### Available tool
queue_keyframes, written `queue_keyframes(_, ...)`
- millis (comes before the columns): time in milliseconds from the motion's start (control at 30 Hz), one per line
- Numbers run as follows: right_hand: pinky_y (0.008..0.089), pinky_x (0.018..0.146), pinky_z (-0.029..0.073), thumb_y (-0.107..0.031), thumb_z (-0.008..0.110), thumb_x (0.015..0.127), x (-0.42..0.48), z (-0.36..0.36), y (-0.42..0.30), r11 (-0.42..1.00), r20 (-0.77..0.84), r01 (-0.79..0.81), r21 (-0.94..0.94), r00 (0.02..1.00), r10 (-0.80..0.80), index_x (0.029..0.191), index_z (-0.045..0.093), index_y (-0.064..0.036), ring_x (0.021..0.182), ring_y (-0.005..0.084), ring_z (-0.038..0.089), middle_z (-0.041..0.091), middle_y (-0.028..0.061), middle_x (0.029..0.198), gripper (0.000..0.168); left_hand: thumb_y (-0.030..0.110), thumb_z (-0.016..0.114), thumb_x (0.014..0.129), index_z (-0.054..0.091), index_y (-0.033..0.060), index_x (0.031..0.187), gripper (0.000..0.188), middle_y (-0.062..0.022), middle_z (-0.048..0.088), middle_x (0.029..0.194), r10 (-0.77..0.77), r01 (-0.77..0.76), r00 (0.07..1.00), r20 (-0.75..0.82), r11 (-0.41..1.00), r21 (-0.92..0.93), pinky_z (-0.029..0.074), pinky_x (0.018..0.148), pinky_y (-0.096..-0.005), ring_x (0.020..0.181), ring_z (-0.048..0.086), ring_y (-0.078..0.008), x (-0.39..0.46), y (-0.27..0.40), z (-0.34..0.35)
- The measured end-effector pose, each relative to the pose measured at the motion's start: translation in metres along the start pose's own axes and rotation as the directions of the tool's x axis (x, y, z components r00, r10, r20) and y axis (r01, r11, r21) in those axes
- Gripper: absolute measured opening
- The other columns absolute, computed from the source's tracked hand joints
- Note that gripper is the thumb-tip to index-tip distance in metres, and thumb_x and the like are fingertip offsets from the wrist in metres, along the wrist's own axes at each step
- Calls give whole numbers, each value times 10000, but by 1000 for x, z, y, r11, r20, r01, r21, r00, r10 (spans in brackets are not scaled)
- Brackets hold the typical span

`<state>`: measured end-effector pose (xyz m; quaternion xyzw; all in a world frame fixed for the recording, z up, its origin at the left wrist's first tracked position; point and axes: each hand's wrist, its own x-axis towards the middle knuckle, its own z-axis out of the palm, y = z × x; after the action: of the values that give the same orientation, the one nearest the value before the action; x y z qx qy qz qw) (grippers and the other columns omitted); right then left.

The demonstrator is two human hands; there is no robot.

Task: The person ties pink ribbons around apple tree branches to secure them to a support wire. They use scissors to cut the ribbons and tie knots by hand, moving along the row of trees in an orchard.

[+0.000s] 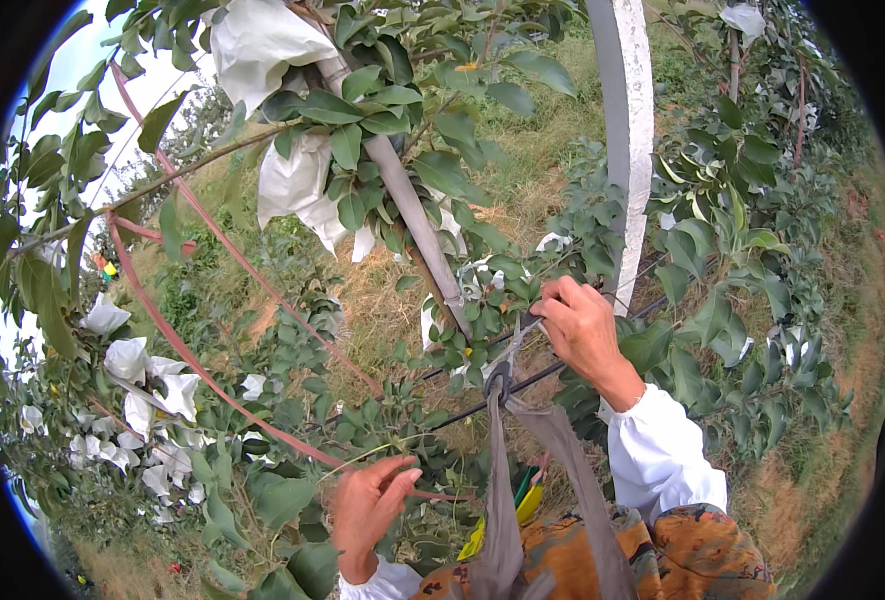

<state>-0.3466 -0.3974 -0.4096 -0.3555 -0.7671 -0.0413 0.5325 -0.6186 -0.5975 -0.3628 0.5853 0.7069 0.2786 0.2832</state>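
At the lower middle, my left hand [371, 506] has its thumb and index finger stretched out. A pink plastic tape [236, 409] runs from a thin branch [202, 159] down into this hand, and a short end shows past the thumb. Farther up, my right hand [581, 334] pinches a small grey strip, partly hidden by the fingers. Below it, a pale cord [516, 349] leads down to a dark ring [498, 379]. Grey cloth straps [496, 480] hang from that ring towards my body.
A grey wooden pole [408, 202] slants among leaves and white fruit bags [292, 176]. To its right stands a pale concrete post [630, 150]. Dark lines [461, 412] pass behind the ring. Yellow and green material [530, 502] hangs beside the straps. More bagged branches [176, 394] fill the left.
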Motion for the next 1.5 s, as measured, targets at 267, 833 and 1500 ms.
queue_keyframes(267,325,570,352,-23,644,702,2,14,5,997,25,54,-62,998,-53,798,652,-70,633,197,501,540,28,763,107,321,480,1007,667,-44,1029,410,-91,687,768,-3,290,905,426,738,-609,456,531,-242,581,600,-121,24,-4,31)
queue_keyframes(833,378,577,454,-19,729,664,14,100,-9,947,125,-72,312,992,34,834,649,-65,650,272,576,532,66,772,194,269,610,920,637,60,1145,308,-170,659,956,14,3,998,-63,966,259,480,764,-377,894,629,-338,1,5,5)
queue_keyframes(1500,250,559,466,16,643,815,5,101,-86,482,612,-527,700,790,-24,1266,518,-19,647,87,552,624,69,892,468,134,577,958,592,-4,1140,230,10,646,896,-35,-195,952,-303,695,-692,479,648,-225,751,580,-52,51,-21,49)
